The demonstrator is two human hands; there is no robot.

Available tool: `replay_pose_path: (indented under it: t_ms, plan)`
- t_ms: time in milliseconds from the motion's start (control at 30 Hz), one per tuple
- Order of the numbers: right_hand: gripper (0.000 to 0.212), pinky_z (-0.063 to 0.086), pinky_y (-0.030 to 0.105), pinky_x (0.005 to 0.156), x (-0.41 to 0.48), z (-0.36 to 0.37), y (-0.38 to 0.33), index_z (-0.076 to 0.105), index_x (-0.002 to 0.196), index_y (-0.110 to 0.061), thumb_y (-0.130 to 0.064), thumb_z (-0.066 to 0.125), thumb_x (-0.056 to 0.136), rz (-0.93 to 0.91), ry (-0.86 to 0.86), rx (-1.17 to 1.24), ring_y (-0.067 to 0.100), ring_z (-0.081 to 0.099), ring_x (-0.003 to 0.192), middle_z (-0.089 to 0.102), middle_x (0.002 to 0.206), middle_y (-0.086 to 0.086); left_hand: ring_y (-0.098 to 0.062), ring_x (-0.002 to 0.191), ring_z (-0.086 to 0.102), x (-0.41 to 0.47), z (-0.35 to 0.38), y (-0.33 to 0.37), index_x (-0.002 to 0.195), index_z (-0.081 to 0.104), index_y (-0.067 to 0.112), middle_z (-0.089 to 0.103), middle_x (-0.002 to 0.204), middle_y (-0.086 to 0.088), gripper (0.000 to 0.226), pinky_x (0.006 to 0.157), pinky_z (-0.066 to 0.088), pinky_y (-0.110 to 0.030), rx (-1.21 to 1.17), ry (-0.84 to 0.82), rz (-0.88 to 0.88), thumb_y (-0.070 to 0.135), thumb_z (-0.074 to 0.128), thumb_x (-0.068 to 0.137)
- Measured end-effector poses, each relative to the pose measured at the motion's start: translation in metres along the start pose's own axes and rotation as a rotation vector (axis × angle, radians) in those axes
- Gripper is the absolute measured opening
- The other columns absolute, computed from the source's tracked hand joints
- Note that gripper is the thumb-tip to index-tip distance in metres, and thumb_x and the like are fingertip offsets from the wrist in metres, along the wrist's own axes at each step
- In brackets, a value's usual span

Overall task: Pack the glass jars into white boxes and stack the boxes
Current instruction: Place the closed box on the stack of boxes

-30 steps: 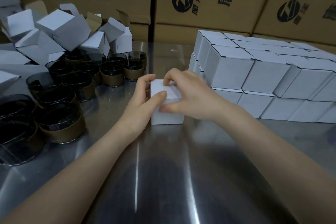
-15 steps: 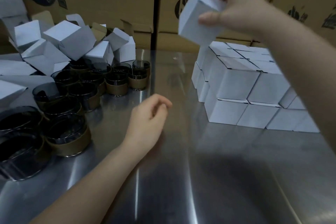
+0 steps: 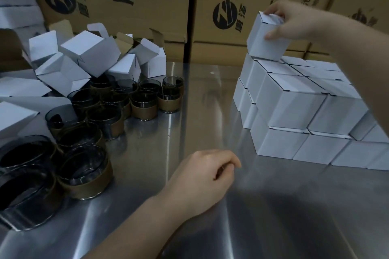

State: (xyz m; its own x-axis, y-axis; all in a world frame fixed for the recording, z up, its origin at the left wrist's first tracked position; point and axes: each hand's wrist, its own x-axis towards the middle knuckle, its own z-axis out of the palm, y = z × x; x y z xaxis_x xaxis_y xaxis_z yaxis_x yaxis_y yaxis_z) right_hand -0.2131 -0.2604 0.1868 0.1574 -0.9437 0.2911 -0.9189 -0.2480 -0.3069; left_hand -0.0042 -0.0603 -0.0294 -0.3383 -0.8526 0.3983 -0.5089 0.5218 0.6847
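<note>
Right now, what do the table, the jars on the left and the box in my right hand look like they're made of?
Table: brushed metal, likely stainless steel; streaky reflections.
Jars: dark tinted glass, see-through with glossy rims; their matte tan bands could be kraft paper or cork.
Box in the right hand: thin white matte cardboard, with folded edges and tuck seams.

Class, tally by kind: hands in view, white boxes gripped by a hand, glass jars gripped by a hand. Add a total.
Hands: 2 (left hand, right hand)
Gripped white boxes: 1 (white box)
Gripped glass jars: 0
Total: 3
</note>
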Motion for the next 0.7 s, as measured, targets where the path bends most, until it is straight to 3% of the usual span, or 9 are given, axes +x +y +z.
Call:
replay_pose_path:
  t_ms: [167, 700]
  plan:
    - [0.056, 0.034, 0.043, 0.106, 0.008, -0.004, 0.005, 0.038, 0.143, -0.022, -0.024, 0.063, 0.093, 0.009, -0.100, -0.055, 0.031, 0.043, 0.129, 0.042, 0.145, 0.010, -0.008, 0.081, 0.062, 0.000, -0.001, 0.000, 0.096, 0.065, 0.028, 0.066, 0.083, 0.011, 0.021, 0.077, 0.051, -0.035, -0.023, -0.019, -0.015, 0.027, 0.046, 0.088]
    - [0.055, 0.032, 0.047, 0.109, 0.011, 0.000, 0.007, 0.035, 0.148, -0.019, -0.017, 0.055, 0.097, 0.008, -0.122, -0.168, 0.033, 0.041, 0.132, 0.042, 0.147, 0.012, -0.010, 0.079, 0.061, 0.000, -0.001, 0.000, 0.095, 0.067, 0.027, 0.066, 0.080, 0.008, 0.024, 0.075, 0.050, -0.035, -0.032, -0.039, -0.060, 0.025, 0.044, 0.088]
